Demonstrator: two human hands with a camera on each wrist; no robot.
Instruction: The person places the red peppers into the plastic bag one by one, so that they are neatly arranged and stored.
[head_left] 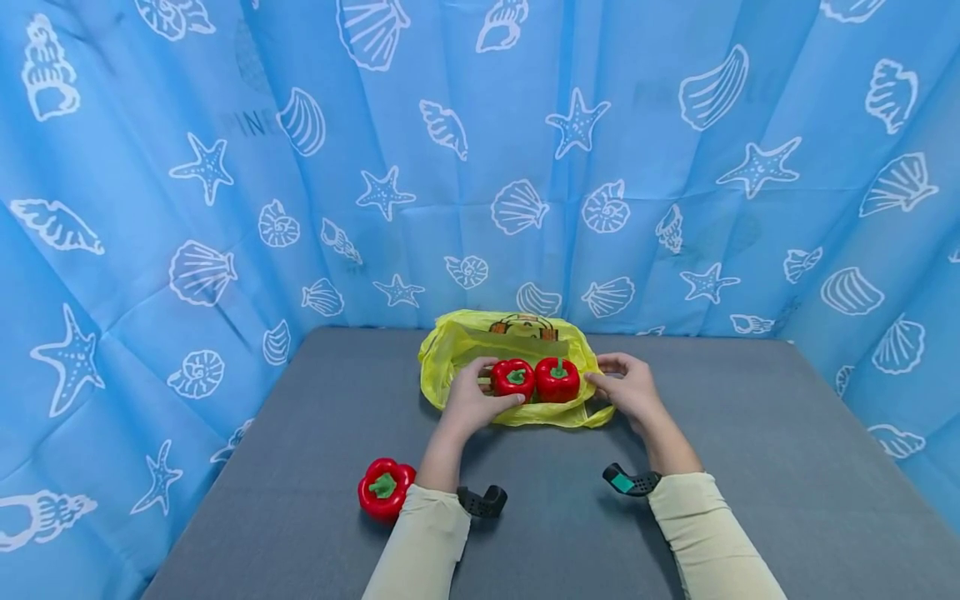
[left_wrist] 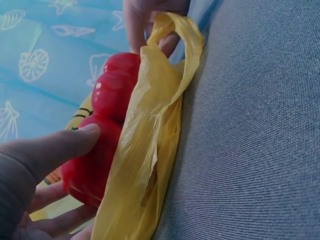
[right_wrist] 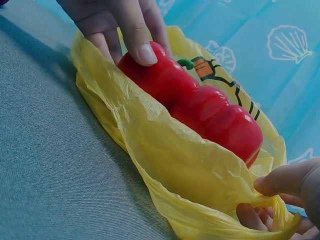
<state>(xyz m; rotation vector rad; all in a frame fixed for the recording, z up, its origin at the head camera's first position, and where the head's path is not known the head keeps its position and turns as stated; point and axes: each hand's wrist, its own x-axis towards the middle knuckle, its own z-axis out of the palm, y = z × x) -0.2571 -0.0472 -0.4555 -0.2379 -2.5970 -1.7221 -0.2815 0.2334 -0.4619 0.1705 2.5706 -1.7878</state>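
Observation:
A yellow plastic bag (head_left: pixel 438 362) lies with its mouth spread on the grey table, a dark and orange print inside its far side. Two red bell peppers with green stems sit side by side in its mouth. My left hand (head_left: pixel 471 404) grips the left bell pepper (head_left: pixel 513 379), thumb on its near side and fingers behind it. The right bell pepper (head_left: pixel 557 381) touches its neighbour, and no hand holds it. At the bag's right end, my right hand (head_left: pixel 630 387) pinches the rim by the handle loop (left_wrist: pixel 192 47) between thumb and fingers.
A third red bell pepper (head_left: pixel 386 490) stands on the grey table (head_left: pixel 720 417), close beside my left forearm. Behind the table hangs a blue curtain (head_left: pixel 465 208) with white shells and starfish. Each wrist wears a black band mount (head_left: pixel 632 481).

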